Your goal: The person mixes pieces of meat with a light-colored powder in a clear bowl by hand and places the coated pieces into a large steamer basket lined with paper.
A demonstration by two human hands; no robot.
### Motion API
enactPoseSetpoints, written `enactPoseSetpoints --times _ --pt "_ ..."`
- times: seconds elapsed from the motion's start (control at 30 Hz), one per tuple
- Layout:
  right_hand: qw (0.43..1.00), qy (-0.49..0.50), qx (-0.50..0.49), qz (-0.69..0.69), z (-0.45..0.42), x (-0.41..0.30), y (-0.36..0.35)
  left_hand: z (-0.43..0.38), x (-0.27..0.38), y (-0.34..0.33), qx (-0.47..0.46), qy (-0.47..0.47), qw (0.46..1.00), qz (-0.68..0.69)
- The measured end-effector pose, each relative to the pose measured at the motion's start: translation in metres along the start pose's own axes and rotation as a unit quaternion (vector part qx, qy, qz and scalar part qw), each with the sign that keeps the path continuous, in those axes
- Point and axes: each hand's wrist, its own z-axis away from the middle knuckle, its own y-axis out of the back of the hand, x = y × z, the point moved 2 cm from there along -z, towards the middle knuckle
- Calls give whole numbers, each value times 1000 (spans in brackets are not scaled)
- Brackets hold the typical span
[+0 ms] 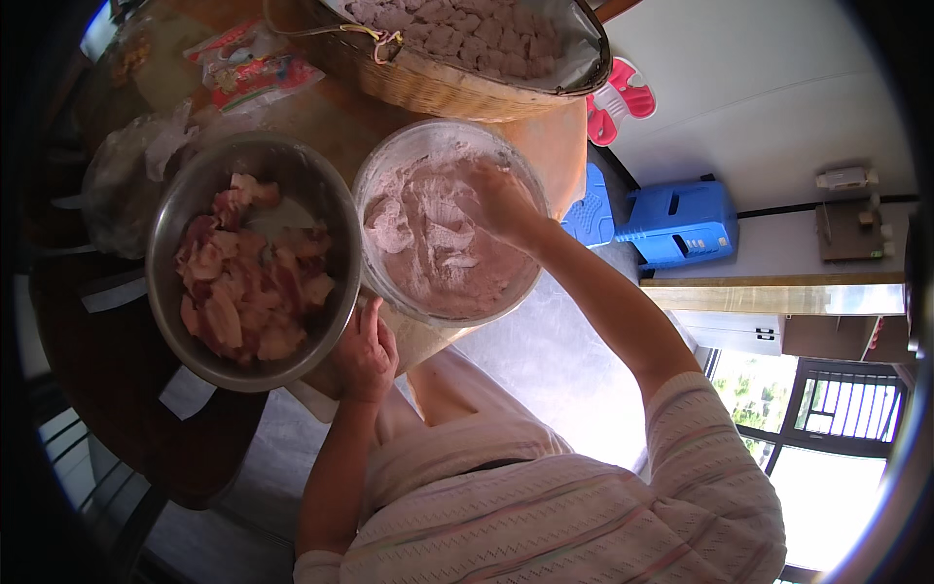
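Note:
My right hand [500, 201] is down in a round basin [452, 317] of pinkish powder, touching the powder [430, 255] near the far right side. Its fingertips are blurred and partly buried, so whether they hold a piece is hidden. A pale coated lump [387, 223] lies at the left inside that basin. My left hand [368, 350] rests at the near right side of a steel bowl [255, 383], fingers by its rim; its grip is not clear. Raw meat pieces [233, 292] fill much of the steel bowl.
Beyond the basin stands a woven basket [438, 98] lined with plastic, holding many powder-coated pieces [467, 36]. Plastic packets [255, 69] and a clear bag [124, 182] lie on the table at the left. A blue plastic stool [682, 223] is on the floor at the right.

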Motion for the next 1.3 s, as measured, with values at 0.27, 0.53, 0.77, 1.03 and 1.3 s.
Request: enactPoseSetpoints --times 0.27,0.53,0.77,1.03,1.3 --pt "980 -170 -94 -33 -46 10 -27 -8 7 7 65 -55 996 -27" --pt "996 -84 17 -18 -26 8 -29 -5 4 5 59 -42 997 -19" --pt "995 -95 -19 26 -23 -5 -28 -1 0 2 -12 10 1000 13" --pt "994 -55 -86 -51 -1 -25 -28 -7 5 8 59 -52 996 -35" --pt "994 -11 -14 111 -21 -1 -48 -8 6 8 55 -45 997 -32"
